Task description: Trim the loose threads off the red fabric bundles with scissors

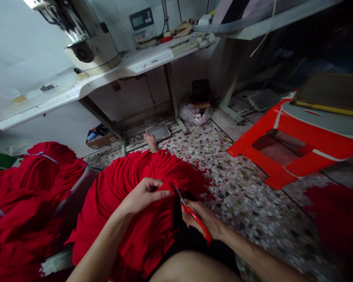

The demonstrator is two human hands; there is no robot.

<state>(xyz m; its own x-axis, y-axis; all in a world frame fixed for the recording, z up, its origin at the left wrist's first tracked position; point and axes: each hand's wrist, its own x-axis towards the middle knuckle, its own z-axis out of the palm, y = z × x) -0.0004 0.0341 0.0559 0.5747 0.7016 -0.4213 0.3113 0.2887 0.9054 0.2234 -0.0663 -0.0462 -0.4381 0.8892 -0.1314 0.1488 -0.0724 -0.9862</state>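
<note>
A large heap of layered red fabric [114, 180] lies across my lap. My left hand [148, 192] pinches a piece of this fabric near the heap's right edge, thumb pointing right. Just to the right, my right hand [201, 217] grips scissors with red handles [198, 223]. Their metal blades point up and left, with the tips at the fabric beside my left fingertips. Whether the blades are parted is too small to tell.
A white sewing table [106, 78] carries a machine [91, 47] and a control panel [142, 25]. Bundled red fabric [50, 168] sits at left. A red stool [300, 156] stands right. Red scraps [194, 158] lie on the speckled floor [238, 196].
</note>
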